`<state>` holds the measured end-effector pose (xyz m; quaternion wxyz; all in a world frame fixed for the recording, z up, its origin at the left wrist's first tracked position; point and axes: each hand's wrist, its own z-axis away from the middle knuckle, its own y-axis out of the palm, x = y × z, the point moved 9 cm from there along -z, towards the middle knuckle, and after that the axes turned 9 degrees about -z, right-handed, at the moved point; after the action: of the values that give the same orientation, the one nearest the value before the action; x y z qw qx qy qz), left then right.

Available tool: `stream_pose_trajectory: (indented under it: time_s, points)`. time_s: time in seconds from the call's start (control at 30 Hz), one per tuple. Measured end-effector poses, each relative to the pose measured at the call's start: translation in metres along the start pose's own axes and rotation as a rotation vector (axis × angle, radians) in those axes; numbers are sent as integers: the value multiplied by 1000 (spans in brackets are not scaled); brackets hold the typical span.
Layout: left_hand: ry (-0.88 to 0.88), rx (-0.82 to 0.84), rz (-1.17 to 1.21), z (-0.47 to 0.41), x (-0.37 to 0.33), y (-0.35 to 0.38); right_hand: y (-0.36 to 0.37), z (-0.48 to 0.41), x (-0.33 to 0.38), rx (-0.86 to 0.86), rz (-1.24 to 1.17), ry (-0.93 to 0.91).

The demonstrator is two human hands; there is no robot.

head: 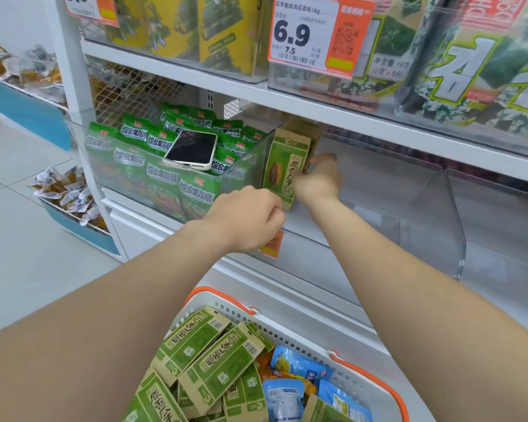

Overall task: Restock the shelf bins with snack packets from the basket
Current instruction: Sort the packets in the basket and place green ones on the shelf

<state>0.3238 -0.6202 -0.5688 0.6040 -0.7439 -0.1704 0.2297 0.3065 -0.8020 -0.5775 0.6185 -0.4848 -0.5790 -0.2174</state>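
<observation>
A: Where is the sunflower-seed packet [282, 169]?
B: Upright in the clear bin [378, 190], left end. Right hand [319, 178] grips its back; left hand [250, 220] pinches its lower corner, above the basket [363, 379].

Left hand [250, 217] fingertips: curled under, out of sight.
Right hand [319, 179] fingers: behind the green-and-tan sunflower-seed packet [282, 169].
White plastic basket with orange handles [348, 382]: cut off by bottom edge.

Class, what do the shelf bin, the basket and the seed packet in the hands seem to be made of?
Bin: clear glossy plastic, see-through with reflections. Basket: white moulded plastic, slotted wall, orange rim. Seed packet: probably matte kraft paper, tan edges, no shine.
</observation>
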Motion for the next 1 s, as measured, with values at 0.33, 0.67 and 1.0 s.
stream_pose_trajectory:
  time_s: [0.33, 0.67, 1.0]
  points:
    - [-4, 25, 116, 6, -2, -8, -9, 37, 14, 216, 245, -80]
    - [10, -118, 65, 33, -11, -41, -52, 109, 56, 375, 359, -302]
    - [58, 679, -5, 99, -53, 30, -68, 235, -17, 1075, 825, -167]
